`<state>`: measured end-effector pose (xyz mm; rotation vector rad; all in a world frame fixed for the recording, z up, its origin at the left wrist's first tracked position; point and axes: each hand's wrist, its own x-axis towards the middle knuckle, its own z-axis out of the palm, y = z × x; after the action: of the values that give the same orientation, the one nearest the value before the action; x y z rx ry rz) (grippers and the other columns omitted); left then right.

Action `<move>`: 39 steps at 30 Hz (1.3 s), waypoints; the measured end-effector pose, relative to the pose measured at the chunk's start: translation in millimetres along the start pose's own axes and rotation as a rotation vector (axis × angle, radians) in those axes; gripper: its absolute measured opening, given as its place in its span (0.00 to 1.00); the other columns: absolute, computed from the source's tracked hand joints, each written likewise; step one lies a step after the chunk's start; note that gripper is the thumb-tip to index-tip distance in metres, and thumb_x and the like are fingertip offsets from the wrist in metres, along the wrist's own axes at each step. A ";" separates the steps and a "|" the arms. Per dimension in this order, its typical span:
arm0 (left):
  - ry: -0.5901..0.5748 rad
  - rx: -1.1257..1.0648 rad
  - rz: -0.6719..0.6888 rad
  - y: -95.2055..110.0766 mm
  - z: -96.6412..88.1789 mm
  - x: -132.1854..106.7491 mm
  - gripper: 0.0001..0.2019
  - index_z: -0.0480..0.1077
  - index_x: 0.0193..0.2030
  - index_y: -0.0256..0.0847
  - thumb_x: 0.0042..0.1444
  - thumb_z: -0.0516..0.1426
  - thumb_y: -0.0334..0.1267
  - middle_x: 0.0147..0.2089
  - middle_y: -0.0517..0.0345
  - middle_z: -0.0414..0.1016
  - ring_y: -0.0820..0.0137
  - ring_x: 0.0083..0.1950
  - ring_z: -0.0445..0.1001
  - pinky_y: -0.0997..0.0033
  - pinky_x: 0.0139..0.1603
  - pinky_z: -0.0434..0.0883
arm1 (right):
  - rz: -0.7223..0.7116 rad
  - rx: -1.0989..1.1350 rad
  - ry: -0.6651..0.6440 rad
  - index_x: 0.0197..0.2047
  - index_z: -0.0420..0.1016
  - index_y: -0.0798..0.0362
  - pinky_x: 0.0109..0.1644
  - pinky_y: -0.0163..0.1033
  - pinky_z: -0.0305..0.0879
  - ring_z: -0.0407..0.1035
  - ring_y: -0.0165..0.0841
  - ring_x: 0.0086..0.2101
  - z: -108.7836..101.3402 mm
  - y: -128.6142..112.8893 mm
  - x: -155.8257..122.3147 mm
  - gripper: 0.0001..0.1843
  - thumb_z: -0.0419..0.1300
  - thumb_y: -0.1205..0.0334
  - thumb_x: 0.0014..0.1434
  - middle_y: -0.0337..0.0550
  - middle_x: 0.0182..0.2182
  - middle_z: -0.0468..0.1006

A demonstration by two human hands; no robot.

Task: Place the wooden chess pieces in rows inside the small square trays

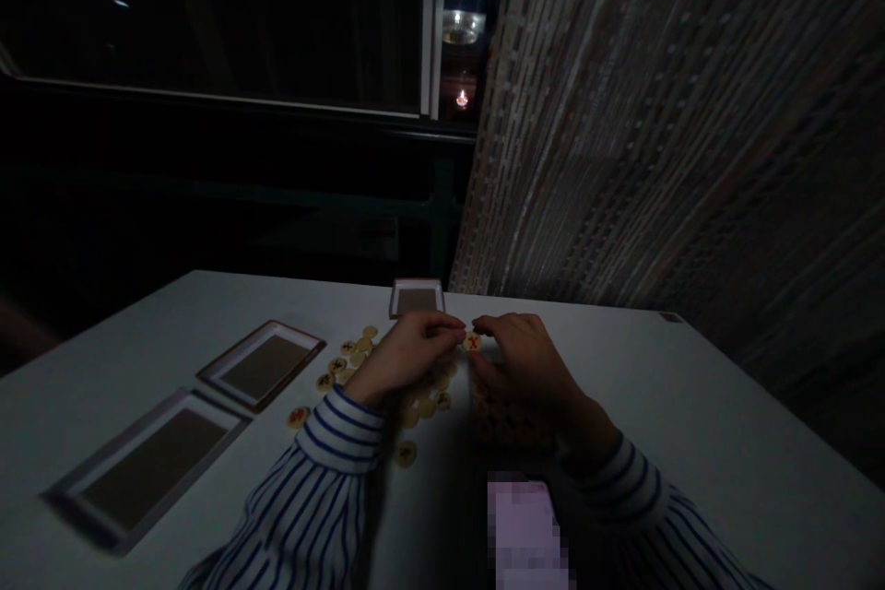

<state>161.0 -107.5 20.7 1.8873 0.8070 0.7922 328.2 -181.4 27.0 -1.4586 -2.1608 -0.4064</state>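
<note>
A round wooden Chinese chess piece [472, 342] with a red character is gripped at its edge between the thumb and fingers of my right hand [529, 359]. My left hand [411, 350] is closed, its thumb and fingertips pinched together right beside that piece. Whether the left fingers grip anything is hidden. Below my left hand lie several loose chess pieces [425, 407], some marked and some plain on top. Under my right hand, several chess pieces [504, 431] stand close together in rows, partly in shadow.
Two shallow box trays [259, 401] [125, 536] lie on the white table [691, 442] at left. A smaller tray [395, 302] sits at the far edge. A phone [526, 530] with a blurred screen lies near me. A string curtain [587, 129] hangs behind, right of a dark window.
</note>
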 end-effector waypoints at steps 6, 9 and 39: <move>-0.048 -0.069 -0.033 1.6 5.6 -1.7 0.14 0.74 0.41 0.37 0.51 0.56 0.42 0.40 0.54 0.78 0.66 0.42 0.74 0.69 0.44 0.69 | -0.024 -0.015 0.034 0.44 0.69 0.57 0.46 0.43 0.54 0.67 0.38 0.40 -6.1 -0.1 -4.0 0.14 0.54 0.61 0.55 0.48 0.38 0.76; -0.037 -0.130 -0.074 5.7 7.6 -3.1 0.14 0.74 0.41 0.38 0.50 0.57 0.42 0.40 0.54 0.78 0.66 0.41 0.74 0.69 0.44 0.69 | -0.046 -0.014 0.074 0.42 0.70 0.56 0.45 0.43 0.55 0.68 0.37 0.39 -10.1 -1.7 -5.1 0.12 0.53 0.62 0.56 0.47 0.37 0.77; -0.042 -0.305 -0.103 34.1 11.7 -13.0 0.15 0.73 0.37 0.35 0.44 0.63 0.42 0.35 0.53 0.77 0.70 0.37 0.74 0.70 0.40 0.68 | -0.148 0.141 0.042 0.42 0.72 0.55 0.43 0.41 0.56 0.68 0.35 0.38 -36.6 7.5 -4.9 0.12 0.57 0.59 0.56 0.44 0.36 0.77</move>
<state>169.8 -136.3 44.5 1.5739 0.7080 0.7626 345.2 -200.7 54.4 -1.2082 -2.2236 -0.3256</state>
